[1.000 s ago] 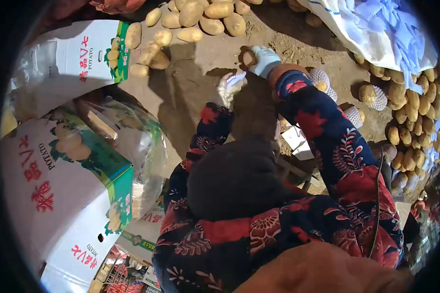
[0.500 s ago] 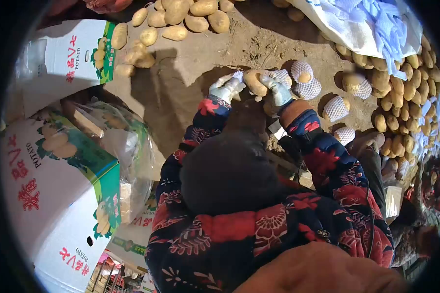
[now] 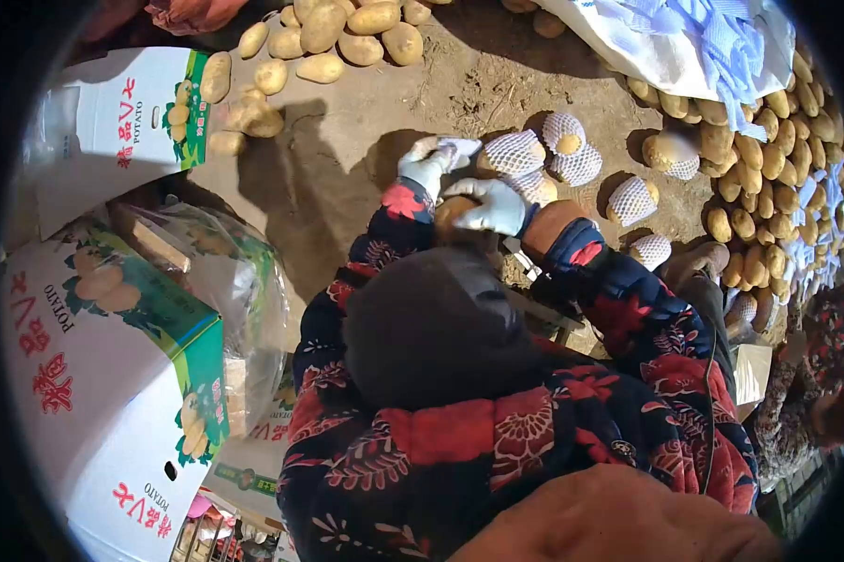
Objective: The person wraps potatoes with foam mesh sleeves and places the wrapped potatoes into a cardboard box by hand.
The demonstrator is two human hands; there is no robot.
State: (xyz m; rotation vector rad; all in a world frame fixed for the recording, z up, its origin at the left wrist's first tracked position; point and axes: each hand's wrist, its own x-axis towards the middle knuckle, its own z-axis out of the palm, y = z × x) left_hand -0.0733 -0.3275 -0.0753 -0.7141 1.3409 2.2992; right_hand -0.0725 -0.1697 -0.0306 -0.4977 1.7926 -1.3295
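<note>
My left hand [image 3: 425,165], in a pale glove, is closed on a bunch of white foam net sleeves [image 3: 458,150]. Just below and to its right, my right hand [image 3: 493,207], also gloved, has its fingers wrapped over a brown potato [image 3: 449,215] near my knees. To the right of my hands, potatoes in white foam nets lie on the dirt, among them a netted potato [image 3: 513,153], another netted potato [image 3: 564,134] and one farther right [image 3: 633,200].
Loose potatoes [image 3: 322,26] lie at the top left. A large potato pile [image 3: 776,169] and a white sack [image 3: 670,56] with blue-white nets are at the right. Printed potato cartons [image 3: 113,318] and a clear plastic bag [image 3: 253,290] stand at the left. Another person [image 3: 796,412] shows at the right edge.
A potato held between both hands half a second ago is now in a net on the ground at the right. My right hand has moved down and left onto another potato.
</note>
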